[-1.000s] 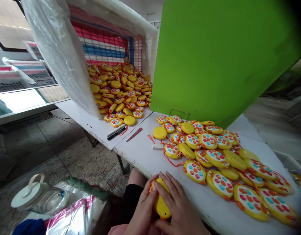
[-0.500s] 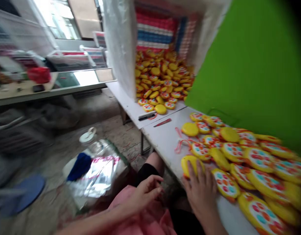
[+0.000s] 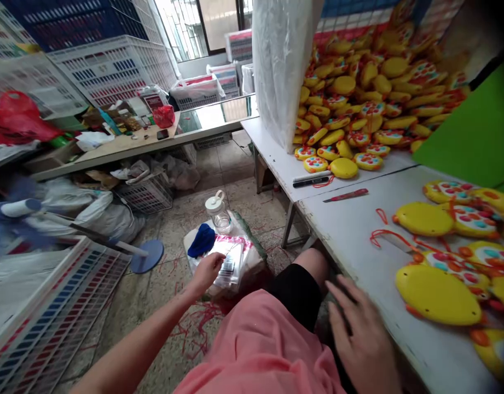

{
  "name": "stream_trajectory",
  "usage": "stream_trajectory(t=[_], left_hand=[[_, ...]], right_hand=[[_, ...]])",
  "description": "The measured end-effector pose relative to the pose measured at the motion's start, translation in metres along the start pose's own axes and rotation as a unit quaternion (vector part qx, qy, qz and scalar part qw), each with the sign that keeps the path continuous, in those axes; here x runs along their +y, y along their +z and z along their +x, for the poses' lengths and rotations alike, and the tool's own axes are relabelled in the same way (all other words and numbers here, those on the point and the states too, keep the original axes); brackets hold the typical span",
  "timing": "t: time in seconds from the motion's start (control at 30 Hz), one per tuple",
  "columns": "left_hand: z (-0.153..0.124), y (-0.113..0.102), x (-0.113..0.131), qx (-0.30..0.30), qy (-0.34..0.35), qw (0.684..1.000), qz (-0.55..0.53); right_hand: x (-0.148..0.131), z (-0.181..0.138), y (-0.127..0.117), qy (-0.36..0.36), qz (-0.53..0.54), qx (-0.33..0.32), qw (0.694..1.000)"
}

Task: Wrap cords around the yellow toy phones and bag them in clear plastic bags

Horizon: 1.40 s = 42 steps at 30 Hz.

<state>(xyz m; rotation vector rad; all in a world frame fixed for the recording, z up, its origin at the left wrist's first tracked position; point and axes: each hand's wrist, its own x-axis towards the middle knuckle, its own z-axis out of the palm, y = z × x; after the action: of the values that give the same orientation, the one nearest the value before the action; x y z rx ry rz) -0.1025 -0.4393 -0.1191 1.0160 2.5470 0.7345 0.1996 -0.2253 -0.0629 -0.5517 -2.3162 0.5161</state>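
My left hand reaches over a stack of clear plastic packets on a low, covered seat or bundle. Its fingers are pinched together at a thin object lying there, too small to make out. Beside it are a dark blue cloth and a clear jar with a white lid. My right hand, slightly blurred, hangs at the table's edge with fingers spread and holds nothing. Nearest to it on the white table lies a yellow oval plastic toy, plain back up.
More yellow toys with coloured buttons spill from a plastic-lined crate. A red-handled blade and a black marker lie on the table. A green board stands at right. A basket and a blue round base are at left.
The view has swung left. My left hand has moved from my lap out to the plastic packets. My right hand has come off the yellow toy to the table's edge.
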Motion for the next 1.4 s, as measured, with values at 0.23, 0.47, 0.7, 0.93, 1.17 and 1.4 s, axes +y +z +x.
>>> stream_trajectory(t=[0.23, 0.47, 0.7, 0.93, 1.17, 1.4], left_hand=[[0.002, 0.055, 0.004, -0.03, 0.001, 0.994, 0.108], [0.005, 0.056, -0.01, -0.053, 0.002, 0.985, 0.165], [0.012, 0.041, -0.009, -0.06, -0.016, 0.978, 0.197], [0.017, 0.045, -0.001, -0.058, -0.041, 0.97, 0.232], [0.029, 0.039, 0.001, -0.055, -0.113, 0.965, 0.23], [0.043, 0.016, -0.008, -0.077, -0.154, 0.966, 0.193]], right_hand=[[-0.034, -0.01, 0.061, 0.057, 0.214, -0.253, 0.942], [-0.038, -0.008, 0.066, 0.093, 0.24, -0.358, 0.898], [-0.039, -0.017, 0.074, 0.1, 0.23, -0.386, 0.888], [-0.035, -0.019, 0.064, 0.11, 0.216, -0.384, 0.891], [-0.036, -0.027, 0.063, 0.11, 0.206, -0.39, 0.891], [-0.037, -0.031, 0.063, 0.108, 0.198, -0.406, 0.886]])
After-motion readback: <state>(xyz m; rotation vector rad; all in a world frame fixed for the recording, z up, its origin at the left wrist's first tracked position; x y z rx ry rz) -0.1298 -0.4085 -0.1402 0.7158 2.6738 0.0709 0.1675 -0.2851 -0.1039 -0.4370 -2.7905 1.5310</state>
